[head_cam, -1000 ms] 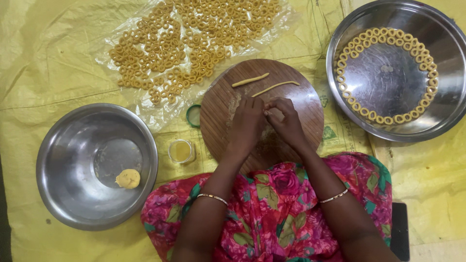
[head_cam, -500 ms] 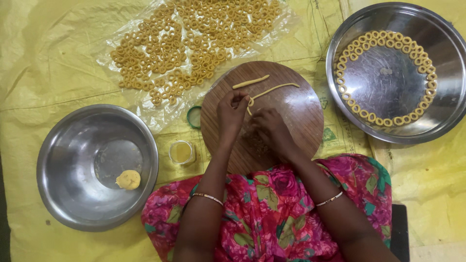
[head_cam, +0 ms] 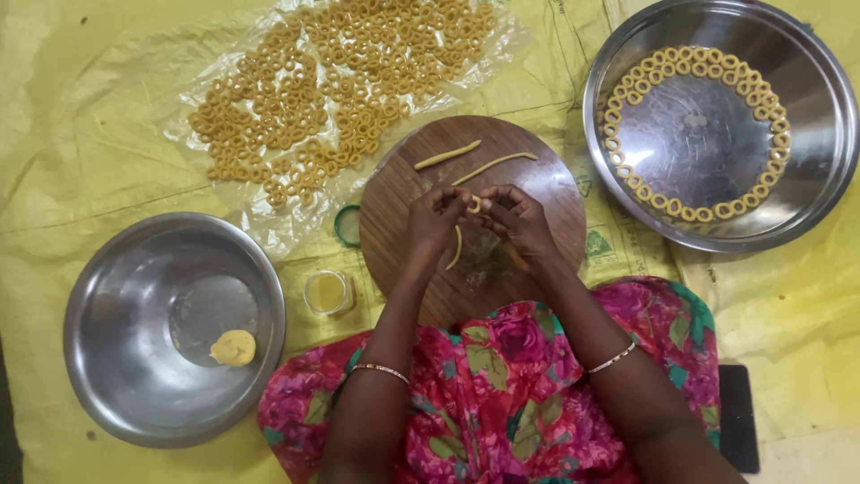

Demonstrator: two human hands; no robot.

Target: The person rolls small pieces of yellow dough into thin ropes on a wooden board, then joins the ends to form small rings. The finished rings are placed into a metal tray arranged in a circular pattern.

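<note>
While the round wooden board [head_cam: 528, 188] lies at the centre of the frame, your left hand [head_cam: 433, 224] and right hand [head_cam: 518, 222] meet above it, fingertips pinched closed on a thin dough strip [head_cam: 466, 220] that hangs between them.

I sit over a crinkled yellow plastic sheet [head_cam: 81, 108] covering the floor; soft, even light falls across it.

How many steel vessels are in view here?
2. A round steel bowl holding a yellow dough lump sits at lower left; a wide steel plate edged with dough rings sits at upper right.
</note>
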